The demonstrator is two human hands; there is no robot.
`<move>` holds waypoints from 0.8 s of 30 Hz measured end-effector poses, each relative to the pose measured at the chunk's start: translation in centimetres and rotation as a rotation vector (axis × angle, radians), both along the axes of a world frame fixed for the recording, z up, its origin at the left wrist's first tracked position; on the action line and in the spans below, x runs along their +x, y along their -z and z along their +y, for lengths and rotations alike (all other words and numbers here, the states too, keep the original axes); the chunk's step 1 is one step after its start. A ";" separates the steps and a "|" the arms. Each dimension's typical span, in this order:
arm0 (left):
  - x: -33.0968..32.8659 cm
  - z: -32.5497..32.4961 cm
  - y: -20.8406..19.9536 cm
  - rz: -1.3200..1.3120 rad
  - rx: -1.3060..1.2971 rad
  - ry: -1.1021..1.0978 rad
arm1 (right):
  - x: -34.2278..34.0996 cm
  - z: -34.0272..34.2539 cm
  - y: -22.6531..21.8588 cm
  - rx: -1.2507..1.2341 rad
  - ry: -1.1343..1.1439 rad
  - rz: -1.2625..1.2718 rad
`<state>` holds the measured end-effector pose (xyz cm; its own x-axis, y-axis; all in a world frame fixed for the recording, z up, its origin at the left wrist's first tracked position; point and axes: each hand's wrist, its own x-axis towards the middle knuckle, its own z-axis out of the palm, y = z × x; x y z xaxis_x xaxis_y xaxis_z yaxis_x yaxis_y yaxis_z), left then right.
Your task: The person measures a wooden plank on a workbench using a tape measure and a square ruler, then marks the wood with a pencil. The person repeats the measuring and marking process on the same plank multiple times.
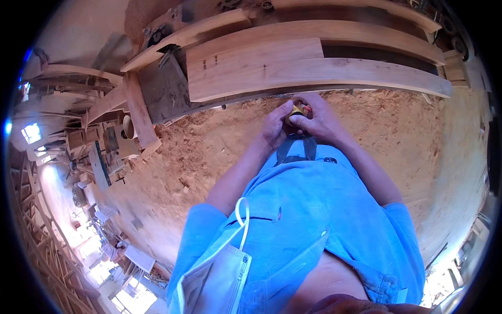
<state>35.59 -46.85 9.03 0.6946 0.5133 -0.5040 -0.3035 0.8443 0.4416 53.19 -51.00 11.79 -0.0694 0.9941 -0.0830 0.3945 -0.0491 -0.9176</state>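
Both hands meet in front of my waist, close to the near edge of the workbench. Between them is a small yellow and black tape measure (297,111) with a red part on its right side. My left hand (275,125) is closed against its left side. From the right, my right hand (317,121) wraps round it, the thumb lying across its front. The fingers cover much of the case, and no drawn-out blade can be made out. Just beyond the hands lies a long pale wooden board (334,73) on the bench.
More long planks (366,36) lie behind that board, and a shorter board (256,55) overlaps them. The dark bench top (157,91) shows at the left. Sawdust covers the floor (209,152). Timber and a wooden frame (140,112) stand to the left. A face mask (217,282) hangs at my chest.
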 end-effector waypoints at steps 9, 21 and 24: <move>-11.3 10.2 -0.6 0.587 0.538 -0.346 | 1.6 0.5 3.5 -0.420 0.344 0.264; -31.1 28.3 10.7 1.805 0.952 -0.268 | -1.1 5.4 3.3 -0.516 0.378 0.182; -28.6 29.2 9.6 2.266 1.472 -0.226 | 1.8 6.1 6.2 -0.113 0.578 -0.027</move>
